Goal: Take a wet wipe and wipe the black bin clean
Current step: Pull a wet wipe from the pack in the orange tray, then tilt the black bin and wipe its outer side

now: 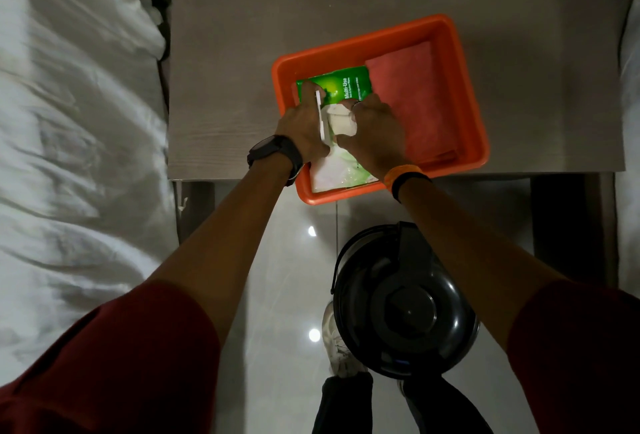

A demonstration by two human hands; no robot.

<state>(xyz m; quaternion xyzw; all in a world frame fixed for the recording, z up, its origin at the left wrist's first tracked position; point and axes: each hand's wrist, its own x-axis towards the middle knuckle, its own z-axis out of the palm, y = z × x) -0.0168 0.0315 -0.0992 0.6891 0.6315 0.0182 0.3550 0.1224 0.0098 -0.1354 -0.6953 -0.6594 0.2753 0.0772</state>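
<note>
At the centre of the frame both hands meet over a green plastic pack of wet wipes lying in an orange rectangular plastic tub on a grey wood-grain tabletop. The pack's long axis runs from the upper middle of the frame down toward the tub's near edge. The left hand presses on the pack's left side, its fingers holding up the white flap lid. The right hand, the nearer to the opening, has its fingers curled narrow, pinching the white wipe that stands out of the opening directly beneath them. Both forearms reach straight forward, wrists bent down. The round glossy black bin with its lid on stands on the pale tiled floor at lower right, well apart from the hands, below the right forearm. A folded pink cloth lies beside the pack in the tub.
</note>
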